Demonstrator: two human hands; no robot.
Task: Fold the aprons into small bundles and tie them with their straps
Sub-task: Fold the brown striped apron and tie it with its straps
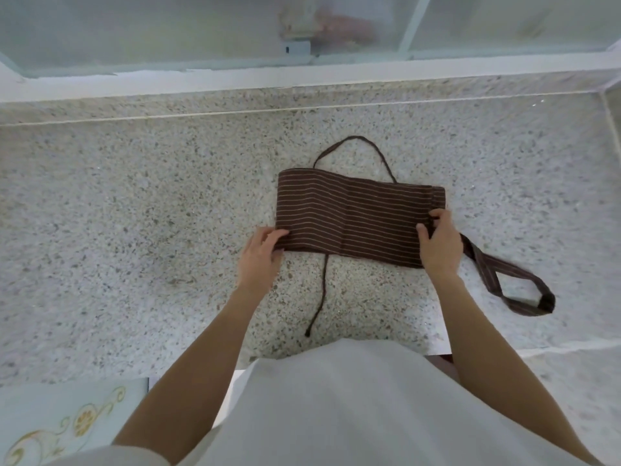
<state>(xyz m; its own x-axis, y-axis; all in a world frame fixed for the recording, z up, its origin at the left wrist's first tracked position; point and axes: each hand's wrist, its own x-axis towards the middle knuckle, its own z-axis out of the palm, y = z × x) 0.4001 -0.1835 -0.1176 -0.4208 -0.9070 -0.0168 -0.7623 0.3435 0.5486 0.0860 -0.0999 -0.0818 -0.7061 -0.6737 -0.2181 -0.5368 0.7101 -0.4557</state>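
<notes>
A brown apron [356,215] with thin pale stripes lies folded into a flat rectangle on the speckled stone counter [134,213]. My left hand [260,260] pinches its near left corner. My right hand [438,245] grips its near right edge, fingers curled over the fabric. A thin strap [353,142] loops out behind the apron. Another thin strap [317,297] trails toward me from under the near edge. A wide striped loop [514,287] lies on the counter to the right.
A frosted glass window [201,25] with a white frame runs along the back of the counter. The counter's front edge is by my white garment [353,415]. A pale patterned surface [60,422] shows at the lower left.
</notes>
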